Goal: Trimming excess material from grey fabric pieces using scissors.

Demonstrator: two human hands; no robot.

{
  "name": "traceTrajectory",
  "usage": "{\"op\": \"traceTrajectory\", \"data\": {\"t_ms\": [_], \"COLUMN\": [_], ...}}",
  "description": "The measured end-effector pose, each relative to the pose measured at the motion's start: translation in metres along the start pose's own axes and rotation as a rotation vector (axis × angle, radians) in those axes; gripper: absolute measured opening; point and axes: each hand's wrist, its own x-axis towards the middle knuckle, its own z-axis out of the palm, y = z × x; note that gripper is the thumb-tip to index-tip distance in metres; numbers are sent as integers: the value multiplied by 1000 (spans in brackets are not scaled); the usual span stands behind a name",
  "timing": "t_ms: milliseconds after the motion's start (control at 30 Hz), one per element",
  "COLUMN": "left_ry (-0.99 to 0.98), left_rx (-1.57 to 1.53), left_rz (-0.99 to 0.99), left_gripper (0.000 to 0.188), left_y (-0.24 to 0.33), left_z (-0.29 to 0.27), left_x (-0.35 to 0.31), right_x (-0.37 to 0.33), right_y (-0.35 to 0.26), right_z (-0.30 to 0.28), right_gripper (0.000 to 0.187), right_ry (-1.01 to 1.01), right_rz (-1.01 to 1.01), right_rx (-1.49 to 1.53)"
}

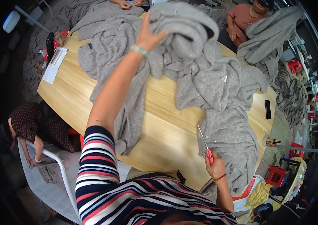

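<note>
My left hand (149,36) reaches to the far side of the table, thumb and fingers spread. It is at the edge of a bundled grey knit garment (183,30), which is blurred by motion. Down at the near right, my right hand (216,168) is closed round the pink-red handle of a hook-like tool (209,155). The tool's thin metal shaft points up and away, and its tip is too small to make out. Beneath it lies a grey knit garment (232,131), rumpled. Another long grey knit piece (129,116) trails down the table left of centre.
The wooden table (162,123) bears a clipboard (56,63) at left and a phone (267,109) at right. One person (247,22) handles grey knitwear at the far right; another (35,127) bends over a white-framed bin (59,161) at left. A third person's hands (127,4) show at the far edge.
</note>
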Motion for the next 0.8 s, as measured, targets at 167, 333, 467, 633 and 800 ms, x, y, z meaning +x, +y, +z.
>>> {"op": "traceTrajectory", "data": {"t_ms": [167,333,467,633,800], "left_ry": [-117,4,-46,-391,-455], "left_rx": [789,847,707,734,740], "left_rz": [-712,-872,-666,-707,-698], "left_gripper": [123,138,138,92,51], "left_y": [-113,-203,-276,-293,-211], "left_z": [-79,-143,-172,-172,-152], "left_x": [-80,-95,-100,-101,-200], "right_x": [13,16,30,51,69], "right_y": [-4,-13,-36,-54,-65], "right_z": [8,22,31,42,48], "right_gripper": [23,22,23,23,23], "right_ry": [-39,-97,-179,-248,-234], "right_rz": [16,58,70,74,-22], "right_rx": [-70,-139,-107,-103,-82]}}
